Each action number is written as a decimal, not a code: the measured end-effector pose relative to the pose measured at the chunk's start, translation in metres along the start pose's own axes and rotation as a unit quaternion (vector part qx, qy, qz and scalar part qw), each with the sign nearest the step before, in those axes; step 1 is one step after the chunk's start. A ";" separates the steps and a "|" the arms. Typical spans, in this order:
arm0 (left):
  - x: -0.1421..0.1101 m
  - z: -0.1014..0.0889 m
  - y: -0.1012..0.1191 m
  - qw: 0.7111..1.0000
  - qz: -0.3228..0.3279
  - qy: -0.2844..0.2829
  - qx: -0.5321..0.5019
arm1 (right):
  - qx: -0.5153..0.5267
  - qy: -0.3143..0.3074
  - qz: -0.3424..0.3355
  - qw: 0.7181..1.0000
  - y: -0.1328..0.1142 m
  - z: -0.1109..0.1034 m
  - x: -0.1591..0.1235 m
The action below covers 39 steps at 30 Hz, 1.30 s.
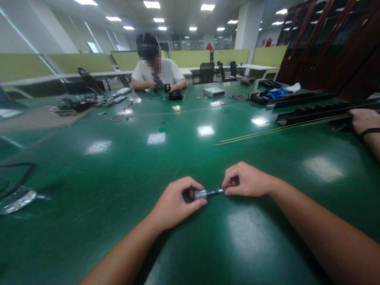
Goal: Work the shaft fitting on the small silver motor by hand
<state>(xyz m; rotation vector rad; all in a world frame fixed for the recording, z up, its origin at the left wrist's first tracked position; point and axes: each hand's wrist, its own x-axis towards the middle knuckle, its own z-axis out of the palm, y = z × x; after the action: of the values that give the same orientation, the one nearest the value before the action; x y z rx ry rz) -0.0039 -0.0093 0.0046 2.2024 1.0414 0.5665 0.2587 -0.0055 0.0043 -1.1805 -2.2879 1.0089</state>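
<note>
Beyond the hands: gold rods, a person across the green table
In the way: nothing between the hands except the tool
Tool: slim, dark shaft, wider silvery end; lies between the hands
Left hand: pinches silvery end
Right hand: pinches thin end

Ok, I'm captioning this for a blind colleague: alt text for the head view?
Two bare hands, left and right, hold a small metallic cylinder with a thin shaft above a glossy green table; a person works opposite.
</note>
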 end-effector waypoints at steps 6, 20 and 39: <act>0.000 0.000 -0.001 1.000 -0.014 0.026 -0.005 | -0.009 0.007 0.006 1.000 0.000 0.001 0.003; 0.003 0.000 -0.004 0.998 0.003 0.055 -0.007 | 0.022 0.126 -0.038 0.991 -0.014 0.041 0.024; 0.004 -0.004 -0.007 0.998 0.023 0.051 -0.021 | -0.015 0.143 -0.081 0.986 -0.016 0.043 0.027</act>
<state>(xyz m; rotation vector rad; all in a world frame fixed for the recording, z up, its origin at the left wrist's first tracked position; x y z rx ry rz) -0.0079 -0.0015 0.0025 2.1836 1.0242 0.7227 0.2083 -0.0077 -0.0129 -1.0553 -2.1369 0.6980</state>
